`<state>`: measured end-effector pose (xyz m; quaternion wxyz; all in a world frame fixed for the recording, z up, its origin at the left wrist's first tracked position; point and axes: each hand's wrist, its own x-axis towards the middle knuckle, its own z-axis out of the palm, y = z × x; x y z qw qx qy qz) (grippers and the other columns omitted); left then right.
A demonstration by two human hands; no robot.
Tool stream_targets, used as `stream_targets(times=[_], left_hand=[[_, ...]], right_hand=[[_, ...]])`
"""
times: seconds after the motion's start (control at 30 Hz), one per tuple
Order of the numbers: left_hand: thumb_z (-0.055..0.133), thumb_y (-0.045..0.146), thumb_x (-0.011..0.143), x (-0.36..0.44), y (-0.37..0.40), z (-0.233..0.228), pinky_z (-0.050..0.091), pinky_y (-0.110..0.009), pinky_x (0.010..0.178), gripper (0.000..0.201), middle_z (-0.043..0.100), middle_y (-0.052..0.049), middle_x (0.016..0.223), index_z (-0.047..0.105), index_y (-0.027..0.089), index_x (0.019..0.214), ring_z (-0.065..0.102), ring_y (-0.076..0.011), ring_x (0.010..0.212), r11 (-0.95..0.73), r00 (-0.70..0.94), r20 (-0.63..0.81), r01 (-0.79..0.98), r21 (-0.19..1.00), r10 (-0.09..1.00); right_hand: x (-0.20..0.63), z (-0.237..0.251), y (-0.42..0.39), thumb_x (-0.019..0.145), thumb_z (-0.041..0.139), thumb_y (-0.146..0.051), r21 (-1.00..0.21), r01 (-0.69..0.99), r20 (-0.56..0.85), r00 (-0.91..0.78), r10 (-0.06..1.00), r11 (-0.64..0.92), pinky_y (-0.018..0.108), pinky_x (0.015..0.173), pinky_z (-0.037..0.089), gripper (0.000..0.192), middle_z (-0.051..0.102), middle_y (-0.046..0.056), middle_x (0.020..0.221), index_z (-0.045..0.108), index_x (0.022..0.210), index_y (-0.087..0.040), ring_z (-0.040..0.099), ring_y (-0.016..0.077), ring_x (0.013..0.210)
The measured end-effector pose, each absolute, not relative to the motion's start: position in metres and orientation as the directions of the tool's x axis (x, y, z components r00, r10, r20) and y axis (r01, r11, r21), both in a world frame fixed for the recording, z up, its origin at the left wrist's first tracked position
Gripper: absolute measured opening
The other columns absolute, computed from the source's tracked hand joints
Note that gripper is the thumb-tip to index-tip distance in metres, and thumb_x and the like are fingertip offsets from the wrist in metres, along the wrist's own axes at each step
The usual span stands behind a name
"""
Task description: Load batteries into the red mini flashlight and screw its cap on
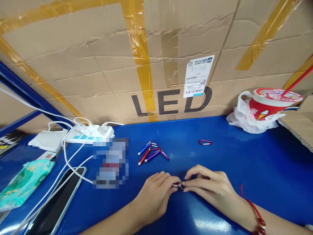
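Note:
Low in the middle, my left hand [156,195] is closed around a red mini flashlight [175,185], and most of its barrel is hidden in the fingers. At its metal end, my right hand [212,187] pinches with thumb and fingertips; the small part between them is hard to make out. Beyond my left hand lie a blue mini flashlight [144,148], a second red mini flashlight [143,157] and a purple mini flashlight [152,156], each with a carabiner. A loose red carabiner [205,142] rests beyond my right hand.
A cardboard box [102,78] stands behind the blue table [186,130]. On the left are a power strip [80,138], white cables, a phone [58,199], a green packet [26,182] and a blurred-out object [111,163]. A red cup [266,104] with a straw sits at right.

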<state>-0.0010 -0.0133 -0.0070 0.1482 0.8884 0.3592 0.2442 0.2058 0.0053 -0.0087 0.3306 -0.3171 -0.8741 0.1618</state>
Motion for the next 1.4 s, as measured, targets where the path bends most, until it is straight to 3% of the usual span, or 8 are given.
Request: stream_targets(times=[0.23, 0.5, 0.73, 0.97, 1.17, 1.4], left_hand=[[0.032, 0.018, 0.095, -0.003, -0.013, -0.007, 0.047, -0.027, 0.064, 0.021, 0.062, -0.004, 0.08, 0.053, 0.017, 0.101, 0.058, -0.0162, 0.069, -0.645, 0.61, 0.294, 0.5, 0.578, 0.736], [0.035, 0.017, 0.094, -0.003, -0.014, -0.009, 0.049, -0.026, 0.067, 0.017, 0.062, -0.005, 0.081, 0.051, 0.017, 0.1, 0.059, -0.0157, 0.071, -0.623, 0.61, 0.28, 0.471, 0.624, 0.741], [0.032, 0.017, 0.095, -0.002, -0.014, -0.013, 0.048, -0.026, 0.062, 0.019, 0.056, -0.003, 0.072, 0.049, 0.017, 0.086, 0.054, -0.0152, 0.063, -0.66, 0.618, 0.31, 0.482, 0.577, 0.722], [0.031, 0.015, 0.095, 0.0, -0.012, -0.013, 0.046, -0.025, 0.058, 0.022, 0.054, -0.003, 0.068, 0.051, 0.016, 0.087, 0.052, -0.0149, 0.06, -0.747, 0.63, 0.411, 0.483, 0.458, 0.659], [0.036, 0.017, 0.094, -0.001, -0.013, -0.01, 0.049, -0.025, 0.066, 0.018, 0.063, -0.004, 0.082, 0.05, 0.018, 0.105, 0.059, -0.015, 0.07, -0.687, 0.596, 0.369, 0.489, 0.538, 0.713], [0.039, 0.016, 0.093, -0.001, -0.014, -0.012, 0.049, -0.025, 0.066, 0.016, 0.063, -0.004, 0.082, 0.052, 0.018, 0.102, 0.059, -0.0154, 0.071, -0.652, 0.577, 0.346, 0.489, 0.58, 0.74]], right_hand=[[0.206, -0.011, 0.003, 0.089, 0.05, -0.021, -0.54, 0.435, 0.483, -0.541, 0.689, 0.721, 0.018, 0.054, 0.046, 0.021, 0.065, 0.004, 0.086, 0.071, 0.086, -0.023, 0.061, 0.0075, 0.057], [0.204, -0.007, 0.004, 0.089, 0.049, -0.024, -0.532, 0.438, 0.472, -0.557, 0.683, 0.725, 0.017, 0.054, 0.044, 0.024, 0.066, 0.002, 0.082, 0.072, 0.08, -0.024, 0.061, 0.0074, 0.058], [0.194, -0.008, 0.005, 0.078, 0.065, -0.028, -0.804, 0.403, 0.239, -0.454, 0.858, 0.437, 0.02, 0.05, 0.041, 0.013, 0.063, 0.0, 0.07, 0.071, 0.069, -0.021, 0.054, 0.0089, 0.055], [0.189, 0.001, 0.009, 0.071, 0.068, -0.026, -0.895, 0.412, -0.019, -0.422, 0.907, 0.173, 0.021, 0.048, 0.035, 0.011, 0.062, 0.0, 0.066, 0.071, 0.064, -0.018, 0.045, 0.0082, 0.051], [0.191, -0.003, 0.013, 0.072, 0.067, -0.03, -0.926, 0.353, -0.05, -0.463, 0.885, 0.132, 0.022, 0.049, 0.036, 0.016, 0.063, 0.001, 0.065, 0.071, 0.065, -0.017, 0.049, 0.0092, 0.053], [0.195, -0.006, 0.014, 0.072, 0.068, -0.036, -0.936, 0.339, -0.076, -0.463, 0.883, 0.097, 0.02, 0.042, 0.032, 0.021, 0.062, 0.0, 0.065, 0.071, 0.068, -0.016, 0.043, 0.0063, 0.046]])
